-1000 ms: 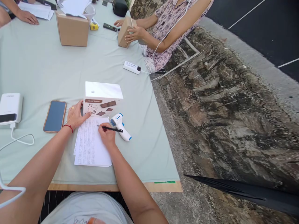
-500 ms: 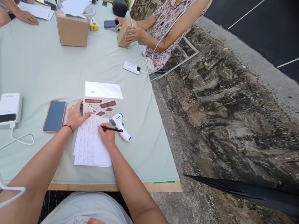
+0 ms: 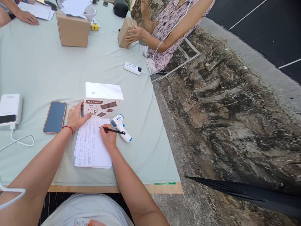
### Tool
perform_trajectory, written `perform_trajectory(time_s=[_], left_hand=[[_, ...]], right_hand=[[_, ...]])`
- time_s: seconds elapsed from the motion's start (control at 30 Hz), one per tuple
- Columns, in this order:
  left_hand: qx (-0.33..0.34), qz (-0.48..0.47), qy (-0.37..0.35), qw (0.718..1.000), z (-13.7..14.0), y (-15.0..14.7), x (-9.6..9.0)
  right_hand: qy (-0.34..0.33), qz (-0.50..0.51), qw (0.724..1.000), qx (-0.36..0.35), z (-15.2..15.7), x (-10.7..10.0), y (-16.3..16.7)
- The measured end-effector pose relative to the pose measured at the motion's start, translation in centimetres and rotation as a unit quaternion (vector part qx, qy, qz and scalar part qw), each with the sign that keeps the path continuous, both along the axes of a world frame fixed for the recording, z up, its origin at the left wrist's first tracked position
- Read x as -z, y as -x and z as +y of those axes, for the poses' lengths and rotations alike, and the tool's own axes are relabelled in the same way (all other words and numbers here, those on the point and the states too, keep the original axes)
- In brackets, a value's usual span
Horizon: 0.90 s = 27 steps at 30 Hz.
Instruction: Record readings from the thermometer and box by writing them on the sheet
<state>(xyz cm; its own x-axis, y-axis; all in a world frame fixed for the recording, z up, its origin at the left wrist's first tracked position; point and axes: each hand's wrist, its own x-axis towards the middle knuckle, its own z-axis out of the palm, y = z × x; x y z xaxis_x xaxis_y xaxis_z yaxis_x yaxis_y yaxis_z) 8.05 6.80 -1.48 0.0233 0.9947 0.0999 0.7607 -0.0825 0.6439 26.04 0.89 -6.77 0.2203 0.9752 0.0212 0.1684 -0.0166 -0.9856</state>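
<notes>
My right hand (image 3: 108, 137) is closed around a black pen (image 3: 117, 130), its tip on the upper right part of a sheet covered in columns of small writing. The sheet tops a stack of white papers (image 3: 91, 150). My left hand (image 3: 76, 116) grips the lower left corner of a white box (image 3: 103, 91) with brown "NutriMotion" print, thumb along its front, some fingers hidden at its side. The box stands at the top edge of the papers. Right of my writing hand lies a white and blue infrared thermometer (image 3: 124, 133). A smartphone (image 3: 55, 117) lies left of my left hand.
A white power bank (image 3: 10, 108) with a cable sits at far left. Beyond are a cardboard box (image 3: 72, 31), a yellow item (image 3: 94, 26) and a white device (image 3: 132, 68). A co-worker's hand (image 3: 135, 34) holds a small carton (image 3: 124, 34). Another person's hand (image 3: 29, 18) rests at upper left.
My right hand and the pen have shifted slightly to the right on the sheet. The co-worker has lifted one hand from the table, and the phone there is gone from view. My left hand stays put.
</notes>
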Motion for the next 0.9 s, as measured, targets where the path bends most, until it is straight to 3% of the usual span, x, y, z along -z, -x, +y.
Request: perform_trajectory(time_s=[0.9], left_hand=[[0.001,0.006,0.004,1.000,0.03,-0.02,-0.07]], right_hand=[[-0.010,-0.030,0.999,0.008,0.00,-0.37,0.08]])
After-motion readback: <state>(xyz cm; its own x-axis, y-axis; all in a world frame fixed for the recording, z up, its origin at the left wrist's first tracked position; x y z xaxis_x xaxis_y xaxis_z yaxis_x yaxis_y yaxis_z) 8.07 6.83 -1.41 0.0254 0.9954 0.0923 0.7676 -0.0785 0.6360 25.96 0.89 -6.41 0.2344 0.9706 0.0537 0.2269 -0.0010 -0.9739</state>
